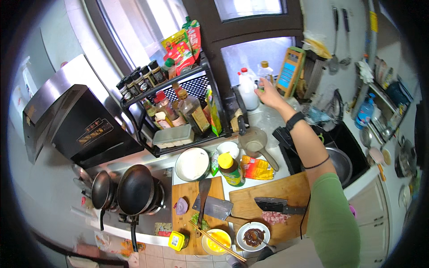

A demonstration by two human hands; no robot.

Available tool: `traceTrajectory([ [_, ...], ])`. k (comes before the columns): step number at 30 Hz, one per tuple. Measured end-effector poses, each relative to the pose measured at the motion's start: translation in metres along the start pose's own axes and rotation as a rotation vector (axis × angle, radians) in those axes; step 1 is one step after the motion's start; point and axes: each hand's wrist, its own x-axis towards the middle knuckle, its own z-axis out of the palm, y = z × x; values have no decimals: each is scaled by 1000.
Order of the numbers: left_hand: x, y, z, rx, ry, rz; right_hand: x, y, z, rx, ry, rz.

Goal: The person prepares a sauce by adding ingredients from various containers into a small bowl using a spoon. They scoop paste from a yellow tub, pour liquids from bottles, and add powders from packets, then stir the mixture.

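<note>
My right hand (268,93) reaches to the back of the counter, beside a white plastic jug (248,93) with a red cap; a clear bottle (265,71) with a yellow cap stands just behind it. Its fingers are apart and appear to hold nothing. My left hand is out of view. In front of me, a cleaver (213,207), a wooden spatula (202,201) and half a red onion (181,206) lie on a wooden cutting board (180,192). Chopsticks (218,240) rest across a bowl of beaten egg (216,246). Another knife (271,203) lies beside chopped meat (275,217) on the second board (248,197).
Two dark frying pans (135,189) sit on the stove at left. A black rack (214,80) holds seasonings. A yellow-capped jar (231,171), a small saucepan (253,142) and a bowl of dark sauce (253,237) stand nearby. The black sink (357,147) is at right, holding a metal bowl (340,165).
</note>
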Motion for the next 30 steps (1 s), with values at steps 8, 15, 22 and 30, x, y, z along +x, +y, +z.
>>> traceTrajectory([
  [8,-46,30,7,64,305,110,61,-2,54,-111,82,188],
  [15,-18,86,48,226,194,148,12,-71,-20,186,382,-129],
  [22,19,95,97,129,-334,456,-166,-214,-137,507,-90,-407],
  [30,-15,93,119,187,-890,864,-413,-288,-141,249,-474,-77],
])
